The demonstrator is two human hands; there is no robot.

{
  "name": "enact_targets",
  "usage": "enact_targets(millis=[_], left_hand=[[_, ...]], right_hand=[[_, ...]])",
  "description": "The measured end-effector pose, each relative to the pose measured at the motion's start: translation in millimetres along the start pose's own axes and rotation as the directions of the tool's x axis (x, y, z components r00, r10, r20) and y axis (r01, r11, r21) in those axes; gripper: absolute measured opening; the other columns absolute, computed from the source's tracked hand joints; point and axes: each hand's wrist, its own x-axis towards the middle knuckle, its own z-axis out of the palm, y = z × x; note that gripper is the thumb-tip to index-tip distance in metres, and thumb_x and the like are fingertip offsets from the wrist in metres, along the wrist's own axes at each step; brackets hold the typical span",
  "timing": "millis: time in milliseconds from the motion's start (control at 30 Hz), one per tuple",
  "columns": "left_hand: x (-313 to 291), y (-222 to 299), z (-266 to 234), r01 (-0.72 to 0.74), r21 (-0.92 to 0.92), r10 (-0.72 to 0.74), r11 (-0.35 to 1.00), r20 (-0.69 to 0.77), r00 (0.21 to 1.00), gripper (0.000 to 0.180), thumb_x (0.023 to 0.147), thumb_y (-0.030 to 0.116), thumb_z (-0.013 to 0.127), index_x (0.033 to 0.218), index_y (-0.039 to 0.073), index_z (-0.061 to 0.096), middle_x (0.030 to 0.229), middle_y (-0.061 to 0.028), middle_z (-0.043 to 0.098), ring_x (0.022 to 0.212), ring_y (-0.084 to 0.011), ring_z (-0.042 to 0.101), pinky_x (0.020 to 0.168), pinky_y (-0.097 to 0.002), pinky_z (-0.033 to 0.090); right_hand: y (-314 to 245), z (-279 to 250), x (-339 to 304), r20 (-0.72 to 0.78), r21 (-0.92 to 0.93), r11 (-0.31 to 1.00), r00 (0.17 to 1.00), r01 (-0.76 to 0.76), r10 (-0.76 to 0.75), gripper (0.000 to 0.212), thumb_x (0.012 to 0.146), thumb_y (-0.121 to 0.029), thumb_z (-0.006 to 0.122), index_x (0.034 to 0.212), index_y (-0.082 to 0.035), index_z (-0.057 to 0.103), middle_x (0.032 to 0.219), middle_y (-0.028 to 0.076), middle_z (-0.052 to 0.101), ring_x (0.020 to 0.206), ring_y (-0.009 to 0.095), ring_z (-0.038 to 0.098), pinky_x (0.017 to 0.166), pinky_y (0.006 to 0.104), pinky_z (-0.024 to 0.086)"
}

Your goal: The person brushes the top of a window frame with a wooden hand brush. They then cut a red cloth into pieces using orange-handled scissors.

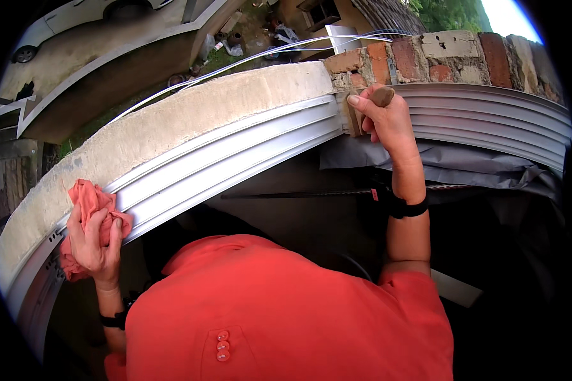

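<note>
My left hand (95,241) is closed around a crumpled coral-red cloth (94,198). It rests at the left end of a white ridged metal window frame (235,155), with the cloth against the rails. At the frame's far corner, by the bricks, my right hand (388,117) grips a brown wooden-handled tool (382,96). The rounded handle end sticks up above my fist. A flat brown piece (352,115) stands across the rails beside my fingers; whether it belongs to the tool I cannot tell.
A pale concrete ledge (203,105) runs outside the frame, joining a brick wall top (451,57) at right. White cables (248,60) cross beyond the ledge. Grey sheeting (451,159) and a thin dark rod (299,194) lie inside. Far below are a yard and a white car (57,19).
</note>
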Motion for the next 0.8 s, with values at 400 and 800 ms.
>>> enact_targets(millis=[400, 800], left_hand=[[-3.7, -0.1, -2.3, 0.035, 0.013, -0.036, 0.999, 0.02, 0.999, 0.031, 0.076, 0.002, 0.078, 0.105, 0.001, 0.068, 0.131, -0.0254, 0.054, 0.113, -0.0399, 0.058, 0.095, -0.0415, 0.046], [-2.8, -1.4, 0.7, 0.046, -0.005, -0.046, 0.999, 0.006, 0.999, 0.035, 0.072, 0.004, 0.08, 0.104, 0.001, 0.068, 0.125, -0.0271, 0.056, 0.108, -0.0421, 0.059, 0.091, -0.0444, 0.048]], right_hand=[[25.5, 18.1, 6.4, -0.027, 0.049, 0.998, 0.999, -0.043, 0.044, 0.018, 0.084, -0.019, 0.076, 0.081, -0.007, 0.062, 0.058, -0.003, 0.053, 0.051, 0.005, 0.049, 0.045, 0.0226, 0.037], [30.7, 19.9, -0.5, -0.072, 0.024, 1.0, 0.997, -0.02, 0.022, 0.019, 0.086, -0.019, 0.075, 0.082, -0.005, 0.062, 0.062, -0.004, 0.054, 0.054, 0.006, 0.049, 0.049, 0.0233, 0.039]])
